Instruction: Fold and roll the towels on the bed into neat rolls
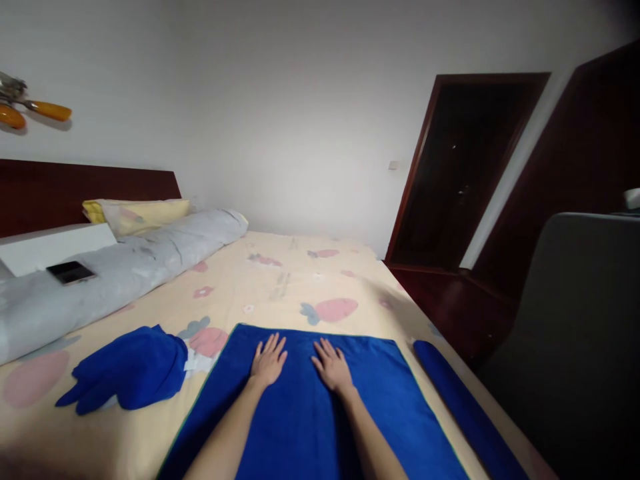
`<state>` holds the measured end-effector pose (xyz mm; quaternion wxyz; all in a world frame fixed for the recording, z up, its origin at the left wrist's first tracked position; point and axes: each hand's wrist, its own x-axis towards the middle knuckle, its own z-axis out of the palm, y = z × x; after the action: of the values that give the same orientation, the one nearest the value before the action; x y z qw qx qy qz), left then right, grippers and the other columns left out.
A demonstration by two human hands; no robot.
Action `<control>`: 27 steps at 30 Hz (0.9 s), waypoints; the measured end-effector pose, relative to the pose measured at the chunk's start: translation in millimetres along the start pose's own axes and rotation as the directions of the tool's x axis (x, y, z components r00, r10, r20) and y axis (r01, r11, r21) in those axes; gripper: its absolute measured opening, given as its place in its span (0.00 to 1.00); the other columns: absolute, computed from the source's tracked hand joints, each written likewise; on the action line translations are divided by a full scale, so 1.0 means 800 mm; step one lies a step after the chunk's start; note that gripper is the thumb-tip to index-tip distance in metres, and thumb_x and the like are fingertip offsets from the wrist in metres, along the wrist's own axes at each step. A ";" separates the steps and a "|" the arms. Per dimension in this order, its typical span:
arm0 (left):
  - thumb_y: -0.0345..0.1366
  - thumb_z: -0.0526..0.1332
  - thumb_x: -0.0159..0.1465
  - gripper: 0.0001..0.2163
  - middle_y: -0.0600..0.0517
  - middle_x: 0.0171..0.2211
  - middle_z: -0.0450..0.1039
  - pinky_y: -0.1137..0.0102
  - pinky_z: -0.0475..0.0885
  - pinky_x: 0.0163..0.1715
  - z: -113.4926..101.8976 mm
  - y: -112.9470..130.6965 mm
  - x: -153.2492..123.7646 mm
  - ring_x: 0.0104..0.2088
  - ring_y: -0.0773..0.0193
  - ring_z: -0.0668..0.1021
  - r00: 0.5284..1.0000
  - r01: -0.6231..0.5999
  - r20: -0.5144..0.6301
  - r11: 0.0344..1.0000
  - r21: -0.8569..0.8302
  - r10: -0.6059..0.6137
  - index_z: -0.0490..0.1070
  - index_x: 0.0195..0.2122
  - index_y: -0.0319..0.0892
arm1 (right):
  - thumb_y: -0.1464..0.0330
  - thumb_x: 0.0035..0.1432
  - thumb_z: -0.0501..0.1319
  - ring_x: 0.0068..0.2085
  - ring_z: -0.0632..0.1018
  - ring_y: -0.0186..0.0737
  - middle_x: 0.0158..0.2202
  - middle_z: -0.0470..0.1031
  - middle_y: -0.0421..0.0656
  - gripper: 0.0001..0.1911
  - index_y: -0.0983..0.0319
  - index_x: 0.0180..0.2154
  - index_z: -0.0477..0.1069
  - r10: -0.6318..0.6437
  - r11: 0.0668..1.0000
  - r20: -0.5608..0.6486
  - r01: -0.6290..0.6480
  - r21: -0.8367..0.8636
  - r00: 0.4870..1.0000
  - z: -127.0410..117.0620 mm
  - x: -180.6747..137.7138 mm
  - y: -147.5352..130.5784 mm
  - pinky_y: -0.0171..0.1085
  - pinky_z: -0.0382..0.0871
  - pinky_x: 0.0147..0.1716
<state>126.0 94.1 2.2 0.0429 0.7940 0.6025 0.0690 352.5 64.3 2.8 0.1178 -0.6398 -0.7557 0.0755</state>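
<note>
Bare forearms (232, 433), both hands (269, 362) (333, 367) flat on blue cloth (297, 427).

A dark door (467, 153) breaks the white wall (300, 113).

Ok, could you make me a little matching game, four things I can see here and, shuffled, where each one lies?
Things:
1. Spread blue cloth
2. Bunched blue cloth
3. Long narrow blue cloth
4. Phone

Places:
A. Right of the spread cloth
B. On the grey bedding roll
C. Under the fingers of the left hand and right hand
D. Directly on the patterned sheet, left of the spread cloth

Pairs: 1-C, 2-D, 3-A, 4-B
</note>
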 end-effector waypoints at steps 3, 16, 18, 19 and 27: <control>0.45 0.40 0.70 0.26 0.48 0.70 0.45 0.49 0.46 0.65 -0.015 -0.067 -0.001 0.69 0.56 0.50 0.989 0.148 -0.001 0.989 0.025 -0.148 0.50 0.68 0.46 | 0.53 0.66 0.42 0.69 0.49 0.44 0.70 0.47 0.46 0.32 0.58 0.66 0.51 0.223 0.973 -0.007 -0.223 -0.065 0.975 -0.023 -0.016 0.086 0.51 0.41 0.66; 0.39 0.42 0.70 0.25 0.46 0.70 0.43 0.47 0.39 0.65 -0.020 -0.129 0.005 0.70 0.55 0.46 0.960 0.275 -0.066 0.958 0.076 -0.270 0.49 0.68 0.43 | 0.52 0.66 0.39 0.70 0.43 0.44 0.71 0.40 0.48 0.36 0.64 0.68 0.43 0.464 0.861 -0.054 -0.465 -0.209 0.884 -0.048 -0.033 0.189 0.51 0.37 0.67; 0.41 0.42 0.70 0.25 0.51 0.70 0.42 0.53 0.41 0.66 -0.015 -0.118 0.008 0.70 0.60 0.46 0.975 0.220 -0.061 0.973 0.071 -0.216 0.49 0.68 0.47 | 0.51 0.66 0.39 0.70 0.43 0.38 0.71 0.41 0.41 0.34 0.57 0.68 0.43 0.365 0.908 -0.040 -0.366 -0.203 0.930 -0.041 -0.031 0.177 0.47 0.38 0.67; 0.42 0.42 0.70 0.25 0.53 0.70 0.43 0.54 0.43 0.66 -0.014 -0.116 0.007 0.69 0.61 0.47 0.978 0.204 -0.048 0.977 0.065 -0.201 0.49 0.68 0.50 | 0.50 0.66 0.38 0.70 0.45 0.37 0.71 0.42 0.39 0.33 0.54 0.68 0.43 0.352 0.917 -0.027 -0.350 -0.193 0.936 -0.039 -0.032 0.175 0.46 0.39 0.67; 0.45 0.41 0.70 0.25 0.50 0.69 0.48 0.55 0.48 0.65 -0.029 -0.153 -0.021 0.68 0.60 0.53 0.973 0.230 -0.044 0.972 0.054 -0.228 0.52 0.67 0.47 | 0.50 0.65 0.38 0.70 0.45 0.43 0.70 0.42 0.46 0.38 0.66 0.68 0.43 0.541 0.826 -0.029 -0.537 -0.169 0.841 -0.063 -0.067 0.223 0.51 0.44 0.66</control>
<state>1.1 110.8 5.9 0.0157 0.7186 0.6926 0.0607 544.2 40.1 -0.5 0.0291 -0.8338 -0.5493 0.0475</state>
